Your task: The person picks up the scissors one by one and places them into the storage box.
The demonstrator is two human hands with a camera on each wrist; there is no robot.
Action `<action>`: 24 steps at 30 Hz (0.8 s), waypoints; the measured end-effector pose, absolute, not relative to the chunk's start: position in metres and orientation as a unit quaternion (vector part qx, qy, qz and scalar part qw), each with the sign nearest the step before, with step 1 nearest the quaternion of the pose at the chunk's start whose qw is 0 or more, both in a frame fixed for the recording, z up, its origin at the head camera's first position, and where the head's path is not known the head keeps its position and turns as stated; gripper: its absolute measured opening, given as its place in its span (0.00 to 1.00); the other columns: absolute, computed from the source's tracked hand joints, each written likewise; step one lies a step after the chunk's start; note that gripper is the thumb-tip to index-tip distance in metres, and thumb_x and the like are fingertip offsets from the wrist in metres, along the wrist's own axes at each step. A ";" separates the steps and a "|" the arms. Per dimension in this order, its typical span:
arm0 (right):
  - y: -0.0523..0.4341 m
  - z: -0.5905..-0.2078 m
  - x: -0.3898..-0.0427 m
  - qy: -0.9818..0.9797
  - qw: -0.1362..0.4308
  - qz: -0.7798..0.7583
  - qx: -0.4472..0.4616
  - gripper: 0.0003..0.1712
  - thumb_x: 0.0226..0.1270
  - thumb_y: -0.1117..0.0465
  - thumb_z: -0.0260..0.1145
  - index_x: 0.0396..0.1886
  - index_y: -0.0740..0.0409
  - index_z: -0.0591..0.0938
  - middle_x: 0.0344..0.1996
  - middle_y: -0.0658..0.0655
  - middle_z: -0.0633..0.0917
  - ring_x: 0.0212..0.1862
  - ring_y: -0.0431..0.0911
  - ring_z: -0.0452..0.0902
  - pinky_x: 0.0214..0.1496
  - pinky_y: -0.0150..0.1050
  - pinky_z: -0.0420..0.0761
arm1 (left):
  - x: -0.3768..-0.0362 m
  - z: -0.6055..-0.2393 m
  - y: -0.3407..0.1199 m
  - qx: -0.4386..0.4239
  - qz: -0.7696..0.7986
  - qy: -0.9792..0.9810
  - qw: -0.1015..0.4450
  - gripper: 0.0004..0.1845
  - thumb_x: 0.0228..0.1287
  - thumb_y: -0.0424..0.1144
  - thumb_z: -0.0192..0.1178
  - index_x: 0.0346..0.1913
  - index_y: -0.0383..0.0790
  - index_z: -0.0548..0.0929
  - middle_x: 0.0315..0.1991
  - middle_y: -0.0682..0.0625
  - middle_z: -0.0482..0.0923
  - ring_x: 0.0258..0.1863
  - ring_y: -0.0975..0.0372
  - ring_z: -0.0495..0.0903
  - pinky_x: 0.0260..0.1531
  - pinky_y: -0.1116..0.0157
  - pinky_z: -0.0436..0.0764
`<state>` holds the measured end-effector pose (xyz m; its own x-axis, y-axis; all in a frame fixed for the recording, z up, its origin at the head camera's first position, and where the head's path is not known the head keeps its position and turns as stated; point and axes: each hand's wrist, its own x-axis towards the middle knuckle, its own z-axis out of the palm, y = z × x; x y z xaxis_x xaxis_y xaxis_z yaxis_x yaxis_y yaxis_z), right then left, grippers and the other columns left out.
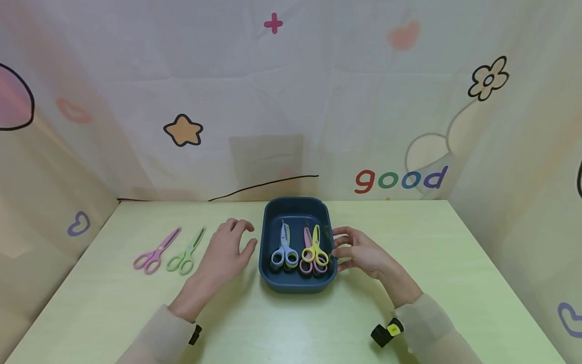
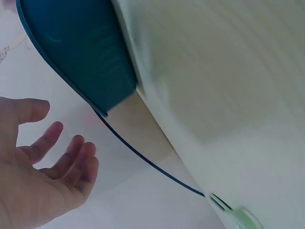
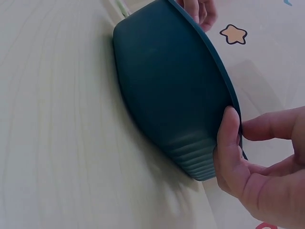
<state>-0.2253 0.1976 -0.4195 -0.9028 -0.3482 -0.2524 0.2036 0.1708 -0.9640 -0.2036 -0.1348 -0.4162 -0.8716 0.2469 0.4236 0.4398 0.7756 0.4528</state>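
Dark blue tray (image 1: 268,242) of scissors between two hands.
Right hand (image 1: 359,251) loosely curled at its right rim, thumb touching; left hand (image 1: 227,247) spread, empty, just left.

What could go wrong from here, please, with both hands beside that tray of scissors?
1. Only the right hand touches the dark blue tray, thumb against its rim; the left hand is open beside it, so a one-sided pull might tilt or skid it.
2. The scissors in the tray lie loose and overlapping, so they may slide or snag.
3. The pink scissors and green scissors lie near the left forearm, which could brush them.
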 end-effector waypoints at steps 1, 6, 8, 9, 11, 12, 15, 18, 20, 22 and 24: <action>0.198 -0.419 -0.225 0.734 0.215 -0.642 -0.049 0.32 0.71 0.74 0.59 0.72 0.71 0.61 0.49 0.66 0.72 0.43 0.52 0.77 0.38 0.42 0.86 | -0.203 -0.417 -0.138 -0.181 -0.277 -0.928 0.172 0.10 0.69 0.36 0.66 0.49 0.37 0.81 0.46 0.41 0.78 0.45 0.46 0.77 0.46 0.49 0.76; 0.198 -0.419 -0.224 0.735 0.217 -0.641 -0.052 0.32 0.71 0.74 0.59 0.72 0.71 0.61 0.47 0.64 0.72 0.43 0.52 0.76 0.38 0.42 0.86 | -0.200 -0.418 -0.157 -0.158 -0.258 -0.942 0.144 0.12 0.69 0.36 0.64 0.52 0.35 0.80 0.48 0.37 0.76 0.47 0.43 0.75 0.47 0.47 0.74; 0.198 -0.419 -0.225 0.734 0.217 -0.641 -0.053 0.32 0.71 0.74 0.60 0.72 0.71 0.61 0.47 0.64 0.72 0.43 0.52 0.76 0.38 0.42 0.86 | -0.198 -0.417 -0.164 -0.153 -0.245 -0.950 0.118 0.15 0.71 0.37 0.64 0.55 0.35 0.78 0.51 0.35 0.73 0.50 0.41 0.72 0.49 0.44 0.72; 0.198 -0.419 -0.225 0.734 0.216 -0.642 -0.053 0.32 0.71 0.74 0.60 0.72 0.71 0.61 0.47 0.64 0.72 0.43 0.52 0.76 0.38 0.42 0.86 | -0.196 -0.417 -0.167 -0.152 -0.239 -0.953 0.105 0.16 0.71 0.38 0.64 0.56 0.35 0.78 0.52 0.35 0.72 0.52 0.40 0.71 0.50 0.42 0.71; 0.198 -0.419 -0.225 0.734 0.216 -0.642 -0.052 0.33 0.71 0.73 0.60 0.72 0.70 0.61 0.47 0.63 0.72 0.43 0.53 0.76 0.38 0.42 0.86 | -0.194 -0.417 -0.174 -0.157 -0.222 -0.959 0.080 0.18 0.72 0.40 0.63 0.59 0.36 0.76 0.55 0.33 0.69 0.55 0.39 0.68 0.52 0.39 0.69; 0.198 -0.419 -0.225 0.734 0.216 -0.642 -0.052 0.33 0.71 0.73 0.60 0.72 0.70 0.61 0.47 0.64 0.72 0.43 0.53 0.76 0.38 0.42 0.86 | -0.193 -0.418 -0.177 -0.160 -0.215 -0.961 0.068 0.19 0.73 0.41 0.63 0.60 0.36 0.75 0.57 0.33 0.68 0.57 0.38 0.67 0.52 0.37 0.68; 0.198 -0.420 -0.225 0.734 0.217 -0.641 -0.052 0.32 0.71 0.73 0.60 0.72 0.70 0.61 0.47 0.64 0.72 0.43 0.53 0.76 0.38 0.42 0.86 | -0.192 -0.422 -0.186 -0.169 -0.193 -0.966 0.043 0.21 0.73 0.42 0.63 0.63 0.38 0.74 0.62 0.31 0.64 0.62 0.35 0.65 0.53 0.33 0.67; 0.198 -0.421 -0.225 0.734 0.218 -0.641 -0.051 0.32 0.72 0.73 0.60 0.72 0.69 0.61 0.48 0.64 0.72 0.43 0.53 0.77 0.39 0.42 0.86 | -0.193 -0.425 -0.195 -0.170 -0.175 -0.970 0.021 0.21 0.74 0.43 0.63 0.64 0.40 0.74 0.65 0.30 0.62 0.64 0.33 0.62 0.53 0.31 0.65; 0.198 -0.421 -0.226 0.735 0.217 -0.640 -0.051 0.32 0.72 0.73 0.60 0.72 0.69 0.61 0.48 0.64 0.72 0.43 0.53 0.77 0.39 0.42 0.86 | -0.195 -0.429 -0.202 -0.171 -0.164 -0.972 0.012 0.21 0.74 0.43 0.62 0.64 0.41 0.74 0.66 0.29 0.61 0.65 0.33 0.61 0.52 0.31 0.65; 0.198 -0.421 -0.226 0.735 0.217 -0.641 -0.051 0.32 0.72 0.73 0.60 0.72 0.69 0.61 0.48 0.64 0.72 0.44 0.52 0.76 0.39 0.43 0.86 | -0.196 -0.433 -0.210 -0.171 -0.153 -0.973 0.001 0.20 0.75 0.43 0.61 0.64 0.41 0.74 0.66 0.28 0.60 0.65 0.32 0.61 0.51 0.30 0.65; 0.198 -0.421 -0.226 0.734 0.218 -0.641 -0.052 0.32 0.72 0.73 0.60 0.72 0.69 0.61 0.47 0.63 0.72 0.44 0.52 0.76 0.39 0.43 0.86 | -0.196 -0.434 -0.216 -0.165 -0.147 -0.975 -0.013 0.19 0.76 0.40 0.60 0.64 0.40 0.74 0.66 0.28 0.59 0.65 0.32 0.60 0.51 0.30 0.65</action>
<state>-0.2258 0.1984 -0.4211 -0.9000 -0.3547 -0.2534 0.2035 0.1723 -0.9638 -0.1960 -0.2157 -0.4336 -0.9454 0.3250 0.0238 0.3175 0.9023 0.2916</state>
